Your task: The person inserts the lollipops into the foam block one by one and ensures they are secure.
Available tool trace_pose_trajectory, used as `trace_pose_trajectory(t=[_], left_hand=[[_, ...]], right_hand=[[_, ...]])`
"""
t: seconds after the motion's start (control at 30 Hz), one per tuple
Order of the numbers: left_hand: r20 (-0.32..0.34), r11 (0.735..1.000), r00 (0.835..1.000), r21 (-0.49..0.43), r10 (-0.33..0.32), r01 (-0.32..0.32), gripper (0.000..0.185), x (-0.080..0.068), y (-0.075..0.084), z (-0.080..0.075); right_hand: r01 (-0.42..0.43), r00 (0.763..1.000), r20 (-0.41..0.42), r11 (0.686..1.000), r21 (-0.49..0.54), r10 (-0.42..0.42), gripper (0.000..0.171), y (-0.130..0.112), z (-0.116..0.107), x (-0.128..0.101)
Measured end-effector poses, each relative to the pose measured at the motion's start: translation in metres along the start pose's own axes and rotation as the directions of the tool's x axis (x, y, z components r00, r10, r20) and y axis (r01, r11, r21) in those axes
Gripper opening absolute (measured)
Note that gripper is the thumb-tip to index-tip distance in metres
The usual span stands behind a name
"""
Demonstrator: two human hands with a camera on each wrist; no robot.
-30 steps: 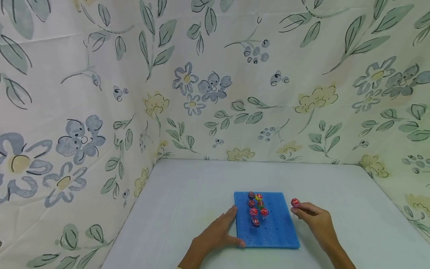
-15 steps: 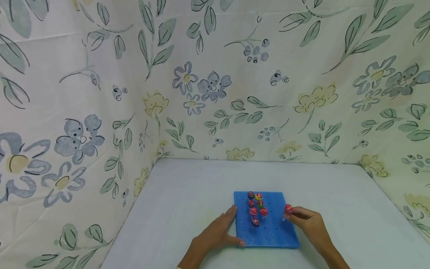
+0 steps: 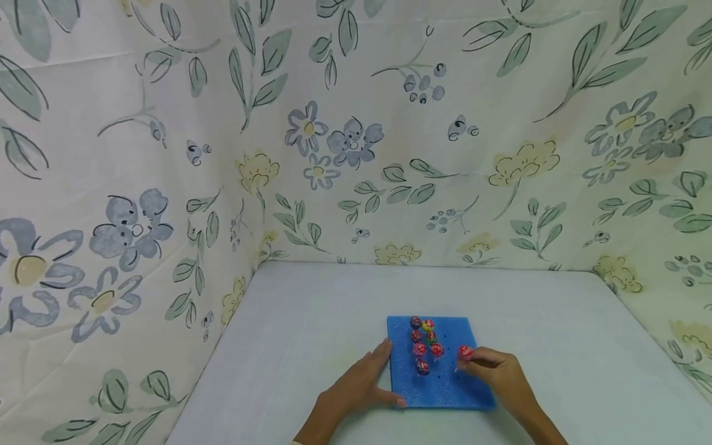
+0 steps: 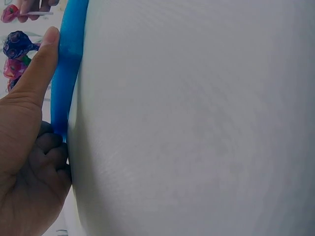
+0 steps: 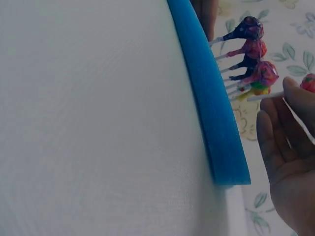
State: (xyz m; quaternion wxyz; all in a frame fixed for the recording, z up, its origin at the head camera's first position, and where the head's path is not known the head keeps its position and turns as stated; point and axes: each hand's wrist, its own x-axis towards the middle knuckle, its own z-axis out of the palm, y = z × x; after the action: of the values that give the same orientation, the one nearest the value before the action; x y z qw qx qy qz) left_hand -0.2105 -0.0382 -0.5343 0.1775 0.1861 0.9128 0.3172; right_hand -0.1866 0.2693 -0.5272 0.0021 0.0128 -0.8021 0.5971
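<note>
A blue foam pad lies flat on the pale surface, near its front edge and a little right of the middle. Six wrapped lollipops stand upright in the pad's left half, sticks pushed into its holes, in two short columns running from the far edge toward the near one; most heads are red or pink, one at the far edge is yellow-green.

The left hand rests against the pad's left edge, fingers laid along that edge and the thumb stretched across the near left corner. It grips nothing; its fingers lie relaxed, pressing the foam's side.

The right hand hovers over the pad's right half and pinches the white stick of a red lollipop between thumb and fingertips, the head pointing left toward the standing ones. In the right wrist view the stick runs across the fingers, the red head just past the fingertip.

A floral cloth hangs behind the surface's far and left edges
</note>
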Motion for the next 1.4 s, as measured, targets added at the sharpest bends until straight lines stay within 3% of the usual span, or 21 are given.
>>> trace_pose_trajectory(t=[0.33, 0.8, 1.4], left_hand=[[0.000, 1.000, 1.000, 0.000, 0.003, -0.003, 0.123, 0.000, 0.000, 0.000], [0.007, 1.000, 1.000, 0.003, 0.024, -0.024, 0.123, -0.001, 0.001, -0.002], [0.003, 1.000, 1.000, -0.008, 0.018, -0.018, 0.123, -0.001, 0.001, -0.003]], right_hand=[[0.001, 0.997, 0.075, 0.999, -0.036, 0.002, 0.017, 0.001, 0.009, 0.003], [0.026, 0.995, 0.099, 0.996, -0.089, -0.017, 0.011, 0.006, 0.019, 0.005], [-0.046, 0.997, 0.053, 0.977, -0.207, 0.059, 0.012, 0.003, 0.031, 0.005]])
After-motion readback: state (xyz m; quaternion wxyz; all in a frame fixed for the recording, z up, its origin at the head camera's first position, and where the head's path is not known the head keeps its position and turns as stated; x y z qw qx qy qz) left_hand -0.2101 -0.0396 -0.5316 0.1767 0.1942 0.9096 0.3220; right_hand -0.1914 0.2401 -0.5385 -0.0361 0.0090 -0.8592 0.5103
